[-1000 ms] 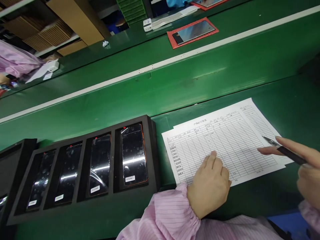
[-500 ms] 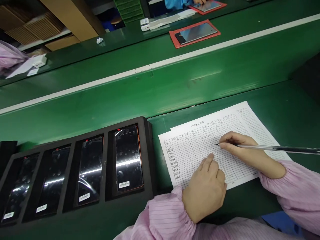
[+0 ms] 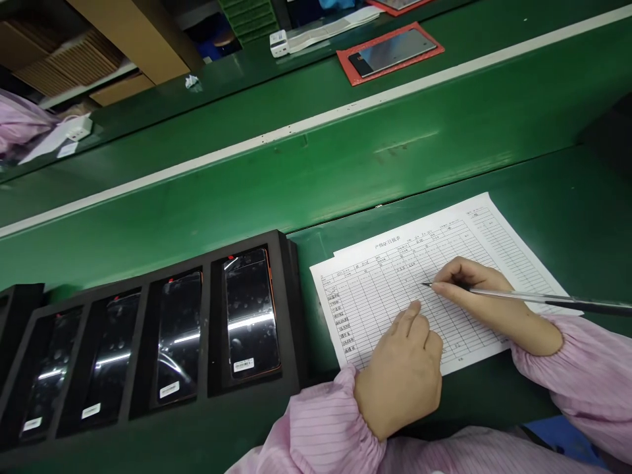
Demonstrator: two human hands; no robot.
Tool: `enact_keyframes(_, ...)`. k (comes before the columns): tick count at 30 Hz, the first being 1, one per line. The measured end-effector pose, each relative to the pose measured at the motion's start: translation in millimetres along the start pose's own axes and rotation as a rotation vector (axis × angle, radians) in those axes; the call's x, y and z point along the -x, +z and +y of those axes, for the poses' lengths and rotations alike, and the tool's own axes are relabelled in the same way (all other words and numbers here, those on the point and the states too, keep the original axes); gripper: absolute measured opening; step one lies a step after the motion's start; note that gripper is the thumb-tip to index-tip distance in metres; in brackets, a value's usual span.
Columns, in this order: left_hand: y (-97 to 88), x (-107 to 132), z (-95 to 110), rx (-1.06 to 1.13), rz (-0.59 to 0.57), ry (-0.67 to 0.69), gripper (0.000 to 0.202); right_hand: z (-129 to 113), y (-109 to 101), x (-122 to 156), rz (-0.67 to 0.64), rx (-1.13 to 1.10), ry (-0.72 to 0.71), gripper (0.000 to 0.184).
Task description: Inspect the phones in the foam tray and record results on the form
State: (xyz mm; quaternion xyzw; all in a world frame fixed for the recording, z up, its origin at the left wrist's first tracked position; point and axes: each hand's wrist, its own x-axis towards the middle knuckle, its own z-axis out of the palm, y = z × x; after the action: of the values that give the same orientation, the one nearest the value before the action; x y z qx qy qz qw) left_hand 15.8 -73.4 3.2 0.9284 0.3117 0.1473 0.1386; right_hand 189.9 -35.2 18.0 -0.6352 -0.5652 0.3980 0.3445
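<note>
On the green table point(image 3: 538, 197), 1 printed form point(image 3: 360, 309) lies on top of at least 1 more sheet point(image 3: 508, 243), which shows along the right side. The left hand point(image 3: 402, 372) rests palm down on the form's lower edge, covering part of its grid; its fingers are unclenched, the index stretched forward and the thumb hidden. The right hand point(image 3: 474, 286) has its fingers clamped on 1 pen point(image 3: 543, 299), whose tip points at the middle of the grid; whether it touches the paper cannot be told. This hand and its forearm block the view of the form's right part.

Just left of the form stands 1 black tray point(image 3: 291, 309) with 4 compartments in view, holding 4 phones point(image 3: 251, 309), 1 in each, with 4 white labels and 4 red tabs. Part of 1 more black tray point(image 3: 34, 293) shows at the left edge.

Beyond the pale strip point(image 3: 306, 124) are 2 red sheets, the nearer red sheet point(image 3: 346, 60) carrying 1 flat panel point(image 3: 395, 51), plus 2 white boxes point(image 3: 279, 43), 1 crumpled scrap point(image 3: 191, 81) and another person's pink sleeve point(image 3: 22, 122)
</note>
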Motion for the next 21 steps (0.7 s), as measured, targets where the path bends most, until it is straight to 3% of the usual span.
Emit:
enact_keyframes(7,-1.2,-0.5,0.2,0.003,-0.031,0.006,0.019,1.2,1.1,2.7,0.114,-0.053,-0.089,0.037)
enact_keyframes(13,-2.6,-1.0,1.1,0.001,-0.010,0.003,0.018,0.0,-0.9,-0.8,0.228,-0.053,-0.166,0.033)
enact_keyframes(21,-0.6,-0.4,1.4,-0.020,0.011,0.002,0.017,7.0,6.7,1.3,0.097,0.092,-0.241,0.035)
